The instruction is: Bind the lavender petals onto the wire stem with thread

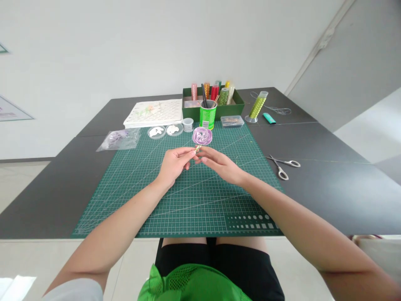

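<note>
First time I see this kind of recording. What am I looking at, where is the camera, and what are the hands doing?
There is no machine: one camera sits on a person's head, looking forward and down, so the bare arms entering from below are their own. The left hand and right hand meet over a green cutting mat on a dark table, and both appear to pinch the short stem of a purple flower. Behind it stand a green cup of tools and a green box of spools. Scissors lie to the right, off the mat.
</note>
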Tool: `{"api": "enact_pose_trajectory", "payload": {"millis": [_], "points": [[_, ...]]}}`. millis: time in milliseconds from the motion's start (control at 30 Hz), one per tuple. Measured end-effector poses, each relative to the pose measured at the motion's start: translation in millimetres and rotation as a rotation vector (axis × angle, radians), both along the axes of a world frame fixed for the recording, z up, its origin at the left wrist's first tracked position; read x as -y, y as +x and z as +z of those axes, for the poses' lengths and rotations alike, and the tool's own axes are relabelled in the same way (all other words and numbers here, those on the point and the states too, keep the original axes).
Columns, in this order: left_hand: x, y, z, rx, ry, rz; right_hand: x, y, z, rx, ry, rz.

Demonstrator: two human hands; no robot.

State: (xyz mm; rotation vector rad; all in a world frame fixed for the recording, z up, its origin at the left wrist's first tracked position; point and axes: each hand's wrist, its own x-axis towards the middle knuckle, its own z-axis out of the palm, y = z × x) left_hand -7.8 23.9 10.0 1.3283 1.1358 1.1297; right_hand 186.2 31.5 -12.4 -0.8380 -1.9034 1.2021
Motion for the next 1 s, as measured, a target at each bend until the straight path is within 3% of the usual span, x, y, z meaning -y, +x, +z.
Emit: {"api": "enact_pose_trajectory", "payload": {"millis": [233,433,633,800,1000], "points": [[0,0,1.3,-0.017,0.044,0.063,9,0,10.6,0.214,0.218,-0.232],[-5,-3,-0.9,-0.072,0.05,0.078,13,6,24.6,0.189,0.281,-0.21],[-8,-6,-2.3,-0.257,0.006,0.034,19,13,45.3,0.014,0.145,-0.101],[-6,-4,-4.9,-0.416,-0.092,-0.105,17,22,53.3,-0.129,0.056,-0.086],[3,4,-7.6,-0.524,-0.203,-0.368,12,30,57.2,-0.114,0.032,-0.04]]}}
